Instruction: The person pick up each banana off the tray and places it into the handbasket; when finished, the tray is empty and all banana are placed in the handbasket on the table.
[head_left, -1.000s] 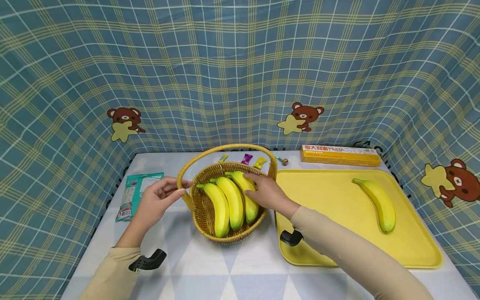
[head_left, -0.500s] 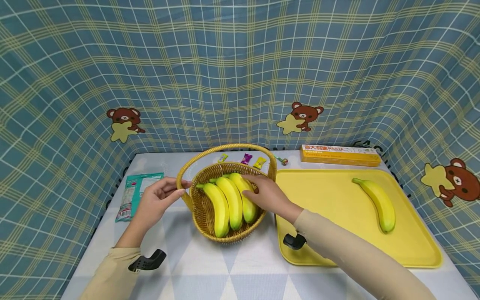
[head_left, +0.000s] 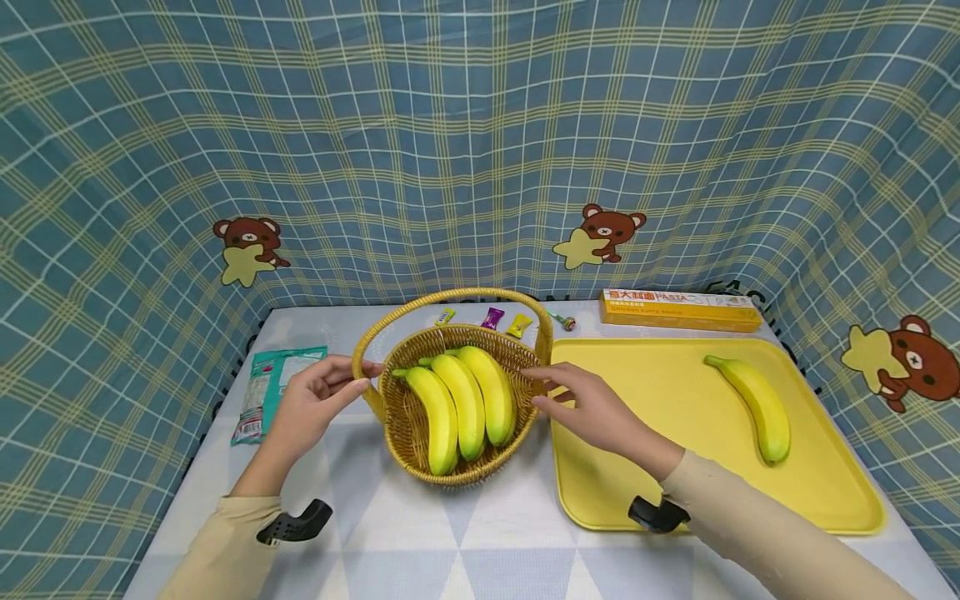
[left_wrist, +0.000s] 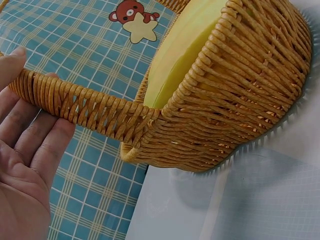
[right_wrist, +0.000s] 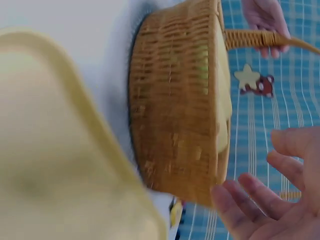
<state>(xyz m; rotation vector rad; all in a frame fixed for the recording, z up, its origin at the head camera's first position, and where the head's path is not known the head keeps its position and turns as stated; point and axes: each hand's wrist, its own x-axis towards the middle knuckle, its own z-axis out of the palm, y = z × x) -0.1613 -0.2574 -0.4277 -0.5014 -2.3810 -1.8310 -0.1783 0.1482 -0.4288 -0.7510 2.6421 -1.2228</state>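
Observation:
A woven basket (head_left: 401, 425) with a tall arched handle (head_left: 472, 292) stands mid-table. Three yellow bananas lie side by side in it: a left banana (head_left: 433, 417), a middle banana (head_left: 467, 404) and a right banana (head_left: 492, 392). My left hand (head_left: 315, 398) pinches the left side of the handle, thumb on one face and fingers on the other, as the left wrist view shows. At the basket's right rim hovers my right hand (head_left: 592, 407), fingers spread and nothing held. Another banana (head_left: 756, 410) rests on the yellow tray (head_left: 637, 383).
The tray takes up the right of the table, close beside the basket. Behind it lies a pasta box (head_left: 678, 312). A purple candy (head_left: 492, 317), a yellow candy (head_left: 519, 325) and a lollipop (head_left: 564, 321) are behind the basket. A teal packet (head_left: 262, 387) lies left.
My right hand has let go of the right banana and drawn back rightward to the basket's rim. That banana has settled against the middle one. The left hand stays on the handle.

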